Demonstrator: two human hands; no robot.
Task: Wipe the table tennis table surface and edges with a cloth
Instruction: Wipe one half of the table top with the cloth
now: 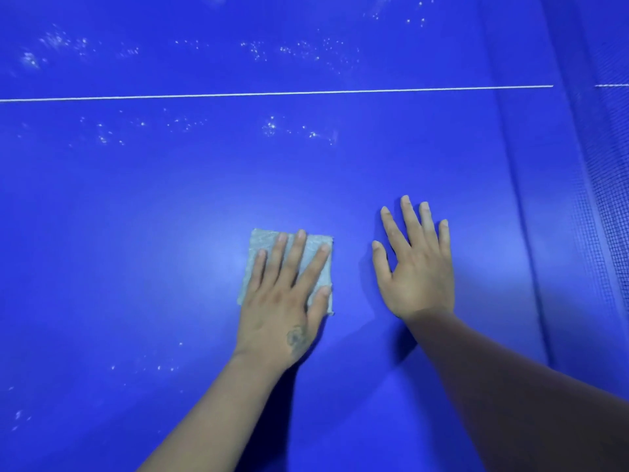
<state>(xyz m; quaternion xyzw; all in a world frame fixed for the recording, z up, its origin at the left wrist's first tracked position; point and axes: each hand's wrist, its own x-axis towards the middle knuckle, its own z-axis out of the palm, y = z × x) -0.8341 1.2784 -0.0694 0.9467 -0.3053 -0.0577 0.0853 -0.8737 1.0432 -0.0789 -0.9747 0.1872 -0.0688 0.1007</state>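
Left hand [286,301] presses cloth [269,243] flat-fingered; right hand [417,267] splayed on speckled blue table [136,233].

No words, brand names, labels or numbers can be read anywhere; the only mark on the blue tabletop [136,206] is a plain thin white line [272,94].

Bench [136,206] fills nearly whole view: glossy blue top. Thin white line [272,94] runs left-right across upper part. White specks [289,51] scattered in bands above & just below the line, few more at lower left. Soft glare patch mid-frame. Dark mesh net [609,206] along right edge. No walls, floor or windows in view.
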